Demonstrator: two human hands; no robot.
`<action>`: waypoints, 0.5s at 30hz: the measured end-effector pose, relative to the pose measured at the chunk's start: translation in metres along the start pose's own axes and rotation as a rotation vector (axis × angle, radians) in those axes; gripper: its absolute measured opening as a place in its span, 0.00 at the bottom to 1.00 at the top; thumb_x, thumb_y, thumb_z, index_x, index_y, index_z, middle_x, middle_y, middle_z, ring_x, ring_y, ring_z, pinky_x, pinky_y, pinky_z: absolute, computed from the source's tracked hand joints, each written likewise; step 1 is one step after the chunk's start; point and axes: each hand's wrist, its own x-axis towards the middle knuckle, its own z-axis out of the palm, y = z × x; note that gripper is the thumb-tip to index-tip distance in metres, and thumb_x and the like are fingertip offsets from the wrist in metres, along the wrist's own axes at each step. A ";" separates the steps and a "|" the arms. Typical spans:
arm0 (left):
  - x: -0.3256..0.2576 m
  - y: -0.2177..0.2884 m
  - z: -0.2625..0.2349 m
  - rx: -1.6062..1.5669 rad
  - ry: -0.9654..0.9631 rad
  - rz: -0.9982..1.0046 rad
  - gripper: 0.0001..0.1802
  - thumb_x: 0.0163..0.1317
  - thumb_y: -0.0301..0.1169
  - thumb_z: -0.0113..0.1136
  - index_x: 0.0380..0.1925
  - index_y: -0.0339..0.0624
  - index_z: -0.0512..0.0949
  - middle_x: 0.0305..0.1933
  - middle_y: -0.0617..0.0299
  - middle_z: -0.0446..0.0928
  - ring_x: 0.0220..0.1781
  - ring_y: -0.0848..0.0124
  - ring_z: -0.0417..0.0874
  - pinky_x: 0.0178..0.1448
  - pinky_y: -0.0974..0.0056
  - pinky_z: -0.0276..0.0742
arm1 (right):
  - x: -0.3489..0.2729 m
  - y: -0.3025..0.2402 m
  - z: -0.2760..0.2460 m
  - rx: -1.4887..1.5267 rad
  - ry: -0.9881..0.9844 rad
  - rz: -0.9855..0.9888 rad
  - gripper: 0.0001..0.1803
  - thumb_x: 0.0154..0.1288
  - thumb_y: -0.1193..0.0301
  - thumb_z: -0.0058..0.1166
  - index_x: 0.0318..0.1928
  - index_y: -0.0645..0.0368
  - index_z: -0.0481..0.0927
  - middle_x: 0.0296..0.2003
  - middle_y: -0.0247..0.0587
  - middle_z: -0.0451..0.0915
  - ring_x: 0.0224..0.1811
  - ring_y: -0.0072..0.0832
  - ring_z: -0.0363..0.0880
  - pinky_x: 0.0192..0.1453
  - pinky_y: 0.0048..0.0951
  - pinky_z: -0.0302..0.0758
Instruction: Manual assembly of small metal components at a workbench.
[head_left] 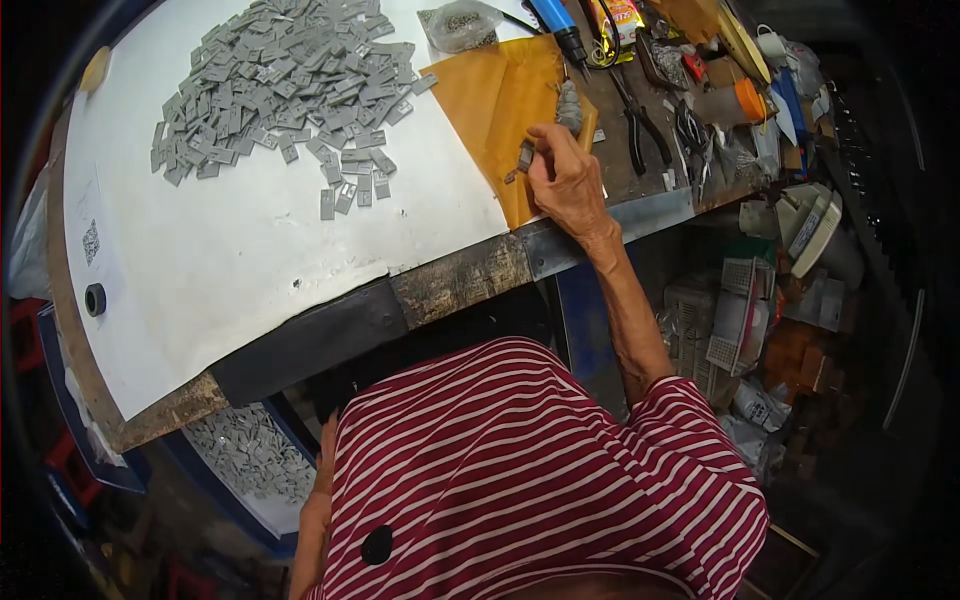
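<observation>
Head view: right hand [567, 180] is raised over the brown paper sheet [497, 100], fingers pinched on a small grey plastic piece [525, 156]. Left hand is out of sight; only the left forearm [312, 520] shows, low beside the red-and-white striped shirt [530, 470], so its state can't be told. White sheet [230, 240] covers most of the worn workbench [450, 282]. A pile of grey pieces [285, 85] lies at the far side. Pliers [638, 125], a blue-handled tool [557, 22] and a clear bag [458, 25] sit at the cluttered far right. A tray of grey parts [250, 455] sits below the bench's left; boxes and mesh baskets [735, 315] lie on the floor to the right.
</observation>
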 end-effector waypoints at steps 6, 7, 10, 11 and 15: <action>-0.006 -0.004 0.001 -0.077 -0.052 0.009 0.28 0.57 0.45 0.49 0.57 0.47 0.65 0.60 0.52 0.63 0.55 0.60 0.68 0.52 0.45 0.63 | 0.000 -0.004 -0.006 -0.018 -0.008 0.007 0.15 0.51 0.82 0.48 0.43 0.64 0.71 0.30 0.50 0.76 0.31 0.42 0.78 0.35 0.34 0.75; -0.006 -0.004 0.000 -0.088 -0.062 0.011 0.28 0.57 0.45 0.49 0.57 0.47 0.65 0.59 0.52 0.63 0.55 0.60 0.68 0.52 0.45 0.63 | -0.001 -0.004 -0.008 -0.018 0.013 0.012 0.15 0.52 0.82 0.48 0.43 0.65 0.71 0.30 0.50 0.77 0.31 0.41 0.79 0.35 0.33 0.75; -0.008 -0.007 -0.001 -0.124 -0.092 0.013 0.27 0.57 0.44 0.49 0.56 0.47 0.66 0.58 0.52 0.64 0.53 0.60 0.69 0.51 0.46 0.64 | -0.003 -0.003 -0.008 0.022 0.060 0.036 0.14 0.54 0.81 0.48 0.43 0.66 0.72 0.31 0.48 0.77 0.32 0.36 0.79 0.35 0.30 0.75; -0.010 -0.009 -0.001 -0.135 -0.102 0.014 0.27 0.57 0.44 0.49 0.56 0.46 0.66 0.57 0.52 0.65 0.53 0.60 0.69 0.50 0.46 0.64 | -0.004 -0.002 -0.008 0.060 0.087 0.055 0.13 0.56 0.81 0.48 0.44 0.66 0.72 0.30 0.46 0.77 0.32 0.32 0.80 0.35 0.28 0.75; -0.016 -0.013 -0.005 -0.177 -0.150 0.007 0.26 0.57 0.43 0.50 0.55 0.46 0.67 0.55 0.51 0.66 0.51 0.61 0.70 0.49 0.48 0.65 | -0.009 0.001 -0.006 0.208 0.120 0.167 0.12 0.58 0.79 0.48 0.43 0.68 0.73 0.30 0.39 0.77 0.32 0.20 0.76 0.35 0.22 0.73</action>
